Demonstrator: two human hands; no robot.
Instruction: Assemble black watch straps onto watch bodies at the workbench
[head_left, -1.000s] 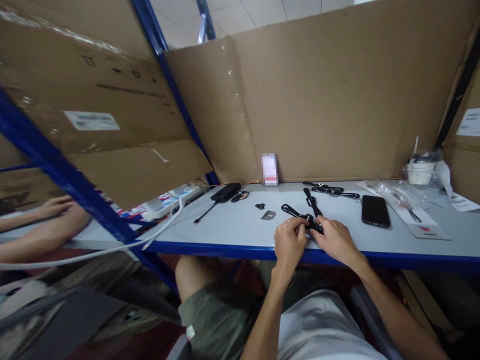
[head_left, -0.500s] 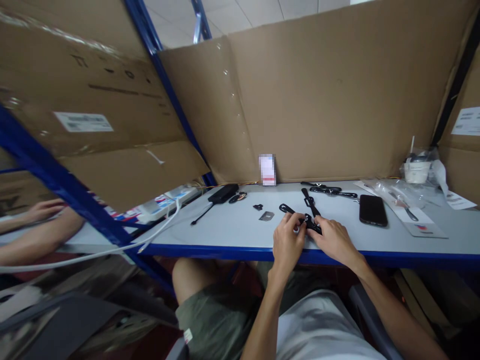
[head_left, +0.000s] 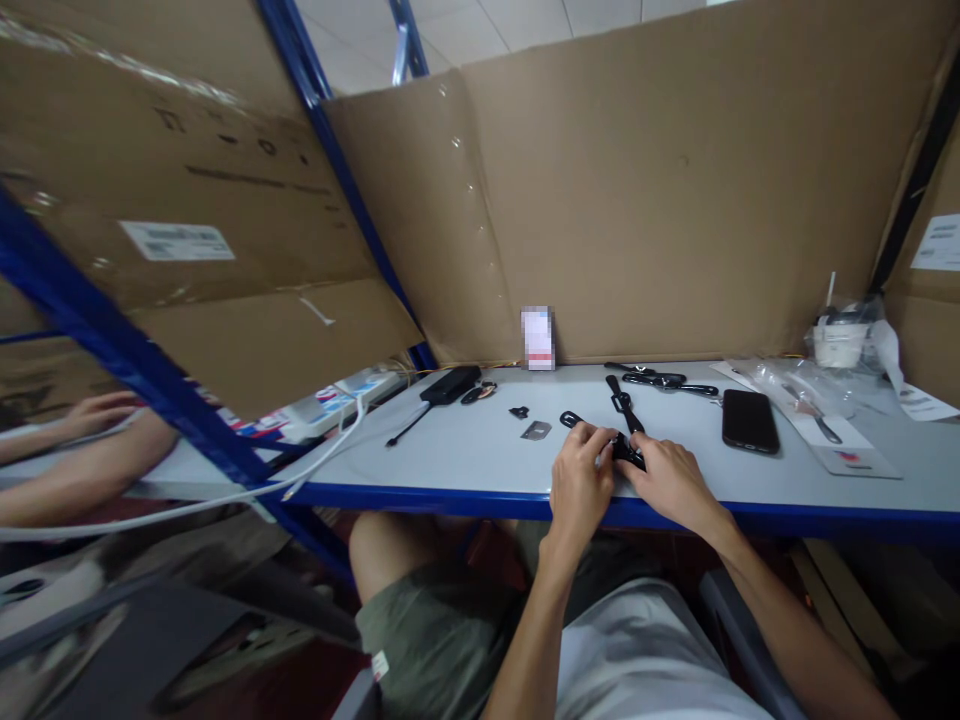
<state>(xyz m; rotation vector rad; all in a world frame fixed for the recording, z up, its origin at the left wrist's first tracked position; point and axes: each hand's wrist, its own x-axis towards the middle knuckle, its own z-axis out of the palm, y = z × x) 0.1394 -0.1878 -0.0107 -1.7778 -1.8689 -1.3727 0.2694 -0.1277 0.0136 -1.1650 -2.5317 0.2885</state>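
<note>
A black tool (head_left: 628,455) with a looped handle end lies low over the table's front edge, between my two hands. My left hand (head_left: 581,482) is closed on its left part, fingers bent over it; the loop sticks out to the left. My right hand (head_left: 670,482) pinches its right end. The fingers cover much of the middle, so its exact kind cannot be made out. Just beyond the fingers lies a similar black tool (head_left: 622,402). To the left are a flat grey metal plate (head_left: 536,430) and a small black piece (head_left: 518,412).
More black tools (head_left: 664,381) lie at the back. A dark phone (head_left: 750,421), a packaged card (head_left: 847,450) and a bagged cup (head_left: 838,345) are rightward. Leftward are a black box with a cable (head_left: 451,385) and a power strip (head_left: 337,400). Another person's arm (head_left: 97,460) shows far left.
The whole view has shifted slightly. Both hands stay at the black tool in nearly the same pose, and the things on the table keep their places.
</note>
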